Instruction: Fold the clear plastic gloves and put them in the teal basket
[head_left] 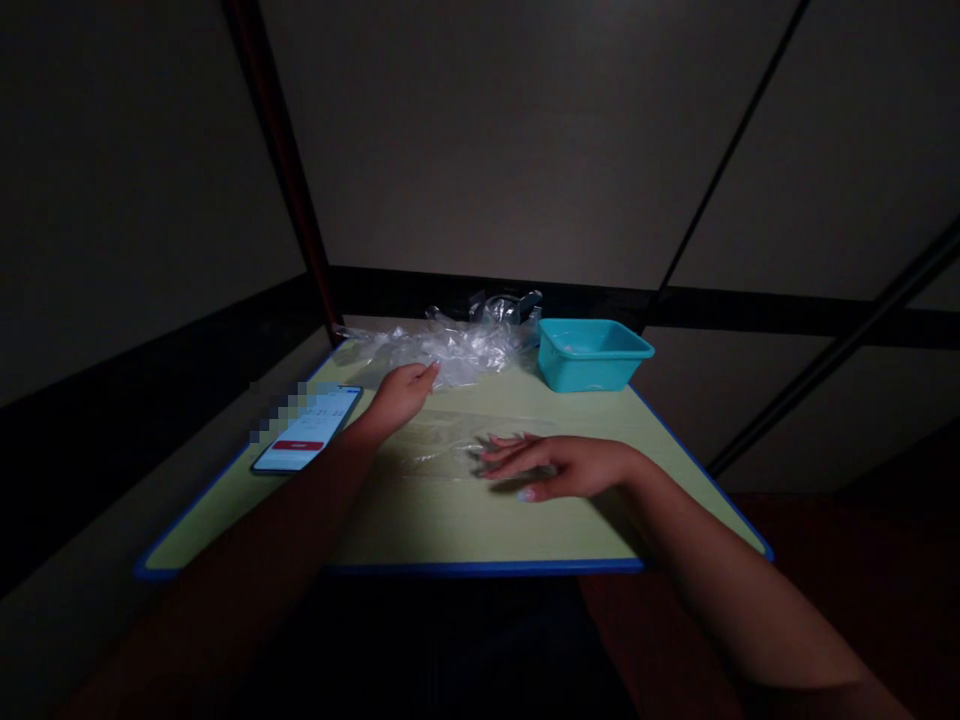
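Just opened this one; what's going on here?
A person has both hands over a table. The left hand is by a crumpled clear plastic heap; whether it grips any is unclear. The open right hand is over a flat clear plastic piece. A phone lies at left; a teal bin stands at back right.

Your right hand (559,467) is hiding part of the clear film (442,457) below it, whose edges are fading out. Your left hand (405,393) is hiding its palm. Pixel blocks (281,413) are masking the phone's (304,446) left side, and its writing is looking blurred. The basin's (589,376) near wall is hiding its floor. The bottom edge is cutting off your forearms (712,540).
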